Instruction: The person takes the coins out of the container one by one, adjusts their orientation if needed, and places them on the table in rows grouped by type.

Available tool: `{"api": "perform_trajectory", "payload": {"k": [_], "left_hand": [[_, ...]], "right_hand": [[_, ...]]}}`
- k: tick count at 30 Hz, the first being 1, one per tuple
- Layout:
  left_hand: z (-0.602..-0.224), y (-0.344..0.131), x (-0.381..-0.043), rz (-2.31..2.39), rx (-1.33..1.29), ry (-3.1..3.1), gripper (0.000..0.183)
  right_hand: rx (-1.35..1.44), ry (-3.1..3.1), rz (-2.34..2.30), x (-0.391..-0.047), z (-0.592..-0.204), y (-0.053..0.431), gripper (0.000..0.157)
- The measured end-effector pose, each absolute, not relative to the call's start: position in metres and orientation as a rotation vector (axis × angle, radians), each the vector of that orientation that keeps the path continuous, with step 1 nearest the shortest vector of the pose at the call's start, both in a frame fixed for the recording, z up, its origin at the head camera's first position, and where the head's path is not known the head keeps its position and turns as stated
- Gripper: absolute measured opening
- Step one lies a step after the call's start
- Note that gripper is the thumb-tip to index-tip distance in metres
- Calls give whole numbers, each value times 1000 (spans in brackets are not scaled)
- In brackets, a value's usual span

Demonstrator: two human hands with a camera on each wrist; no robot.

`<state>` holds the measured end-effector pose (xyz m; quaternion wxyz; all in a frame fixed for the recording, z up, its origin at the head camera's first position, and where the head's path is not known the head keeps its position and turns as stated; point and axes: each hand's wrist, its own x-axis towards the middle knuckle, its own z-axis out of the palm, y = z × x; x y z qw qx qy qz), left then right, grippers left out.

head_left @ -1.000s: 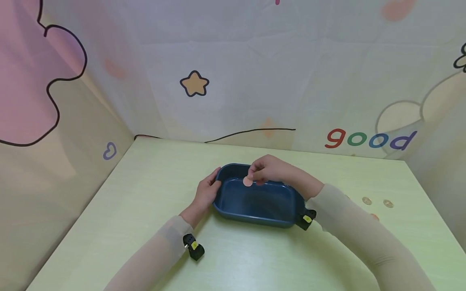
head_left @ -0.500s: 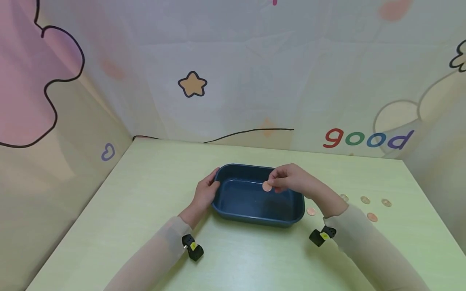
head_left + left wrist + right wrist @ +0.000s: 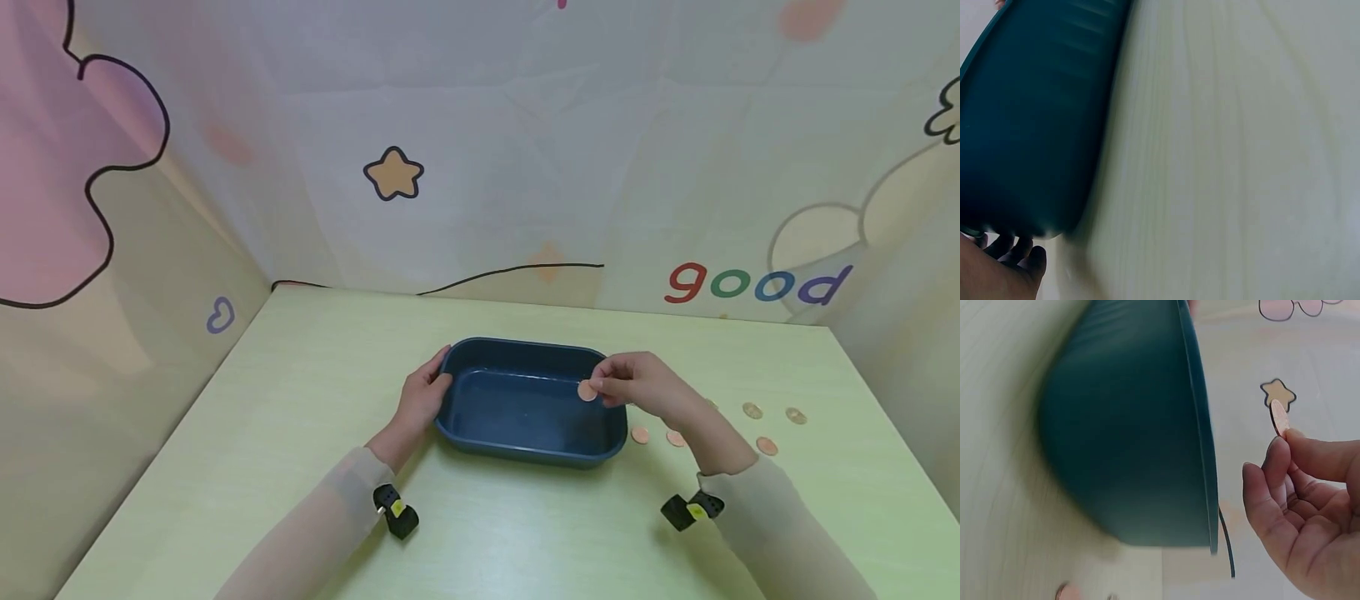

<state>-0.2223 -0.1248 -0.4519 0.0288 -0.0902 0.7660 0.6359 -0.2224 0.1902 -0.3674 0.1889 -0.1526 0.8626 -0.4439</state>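
Note:
A dark blue rectangular dish (image 3: 517, 412) stands on the table, its inside bare. At its left end my left hand (image 3: 420, 402) holds it, thumb at the rim and fingers along the outer wall; the left wrist view shows those fingertips against the dish (image 3: 1035, 125). Thumb and forefinger of my right hand (image 3: 645, 387) pinch a copper-coloured coin (image 3: 587, 390) by its edge, over the dish's right end. In the right wrist view the coin (image 3: 1279, 417) sticks up from the fingertips, apart from the dish wall.
Right of the dish lie several flat coins: copper ones (image 3: 640, 435), (image 3: 767, 446) and yellowish ones (image 3: 752, 410), (image 3: 797, 415). My right forearm partly covers others. A printed cloth (image 3: 480, 167) walls off the back and sides of the pale table (image 3: 315, 358).
My right hand has moved rightward with the coin, from above the dish's middle to its right end. Coins behind the right forearm have come into view. The left hand keeps its hold.

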Motion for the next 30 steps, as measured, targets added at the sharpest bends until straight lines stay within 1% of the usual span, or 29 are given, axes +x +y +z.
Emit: {"api": "perform_trajectory", "payload": {"k": [16, 30], "left_hand": [[-452, -124, -222, 1962, -292, 2366, 53], [-450, -123, -221, 1938, -300, 2380, 53]], "right_hand": [[-297, 2585, -1181, -208, -373, 244, 26], [-153, 2711, -1050, -201, -387, 298, 26]]}}
